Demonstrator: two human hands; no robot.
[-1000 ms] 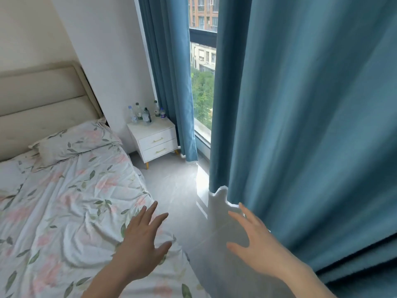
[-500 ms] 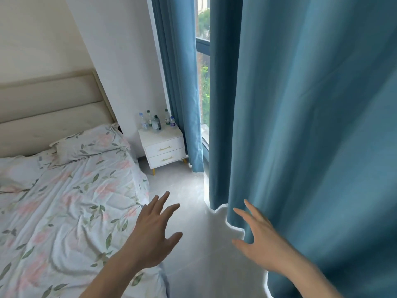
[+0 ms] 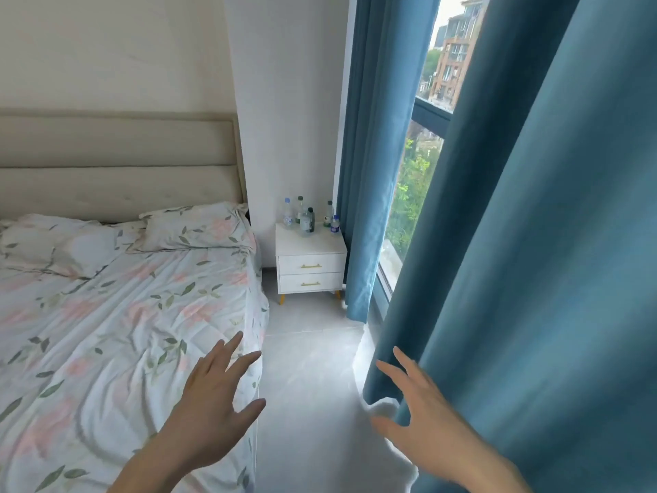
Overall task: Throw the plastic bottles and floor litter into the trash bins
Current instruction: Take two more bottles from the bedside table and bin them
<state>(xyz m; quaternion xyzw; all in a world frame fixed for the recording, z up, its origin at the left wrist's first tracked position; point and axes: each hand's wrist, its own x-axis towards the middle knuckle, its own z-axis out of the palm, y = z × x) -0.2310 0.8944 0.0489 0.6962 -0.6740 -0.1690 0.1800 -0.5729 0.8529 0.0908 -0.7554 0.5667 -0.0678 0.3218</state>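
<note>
bottles: cluster of plastic bottles point(image 3: 308, 217) packed tight on the nightstand point(image 3: 311, 259), far end of the aisle
hands: left hand point(image 3: 213, 400) and right hand point(image 3: 423, 418) both spread, holding nothing
risk: grabbing one probably knocks its neighbours over
bins: none in sight

A home bedroom: a bed point(image 3: 124, 314) with floral bedding, a white nightstand point(image 3: 311, 266) just beside it bearing bottles point(image 3: 307, 218), and blue curtains point(image 3: 515, 243) at the window beyond.
</note>
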